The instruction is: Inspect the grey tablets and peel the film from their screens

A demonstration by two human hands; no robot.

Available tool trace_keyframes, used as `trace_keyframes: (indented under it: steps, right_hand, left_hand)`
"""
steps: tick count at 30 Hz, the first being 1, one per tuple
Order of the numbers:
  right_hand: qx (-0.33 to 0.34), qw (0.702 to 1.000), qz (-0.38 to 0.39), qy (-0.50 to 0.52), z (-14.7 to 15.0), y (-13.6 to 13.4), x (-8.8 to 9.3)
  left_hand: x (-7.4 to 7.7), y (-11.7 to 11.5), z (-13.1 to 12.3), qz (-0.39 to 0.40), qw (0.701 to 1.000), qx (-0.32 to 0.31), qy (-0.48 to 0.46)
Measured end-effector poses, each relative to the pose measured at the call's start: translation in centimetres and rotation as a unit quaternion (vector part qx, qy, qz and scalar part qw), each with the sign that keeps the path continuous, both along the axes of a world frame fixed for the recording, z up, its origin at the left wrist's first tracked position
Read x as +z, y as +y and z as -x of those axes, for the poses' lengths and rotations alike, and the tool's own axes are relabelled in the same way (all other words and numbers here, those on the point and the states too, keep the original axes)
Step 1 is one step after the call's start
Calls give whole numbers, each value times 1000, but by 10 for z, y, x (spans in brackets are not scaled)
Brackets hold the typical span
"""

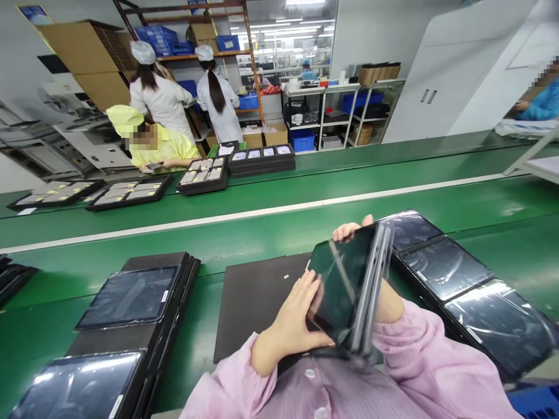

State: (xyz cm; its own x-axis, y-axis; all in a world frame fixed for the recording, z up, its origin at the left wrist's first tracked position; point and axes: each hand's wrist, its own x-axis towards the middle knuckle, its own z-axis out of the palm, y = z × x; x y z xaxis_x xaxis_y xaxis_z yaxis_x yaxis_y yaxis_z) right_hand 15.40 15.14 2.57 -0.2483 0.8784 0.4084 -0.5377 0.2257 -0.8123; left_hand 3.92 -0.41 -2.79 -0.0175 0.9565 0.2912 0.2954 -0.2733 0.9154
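A glossy black tablet (338, 285) is held tilted in front of my chest, its silvery edge on the right smeared by motion; I cannot tell whether one or more layers make up that edge. My left hand (294, 326) grips its left side, thumb along the bottom and fingers against the edge. Behind it, my right hand (349, 229) is closed around the far edge, with only some fingertips showing and the palm hidden. Below lies a dark grey mat (251, 297) with a small white scrap (286, 276) on it.
To the right, a black tray (414, 278) carries several film-covered tablets (448, 267). Stacked black trays (174, 314) at left hold two more tablets (131, 295). Across the green conveyor table (209, 233), a person in yellow (168, 145) works beside trays of small parts (203, 173).
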Motion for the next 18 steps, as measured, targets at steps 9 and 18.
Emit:
trace_keyframes:
  steps: [9, 18]
  right_hand:
    - [53, 951, 14, -304, -21, -23, 7]
    - [86, 835, -294, -457, -11, -62, 8]
  left_hand:
    - [32, -29, -2, 178, 868, 271, -376]
    - [30, -31, -8, 221, 814, 274, -462]
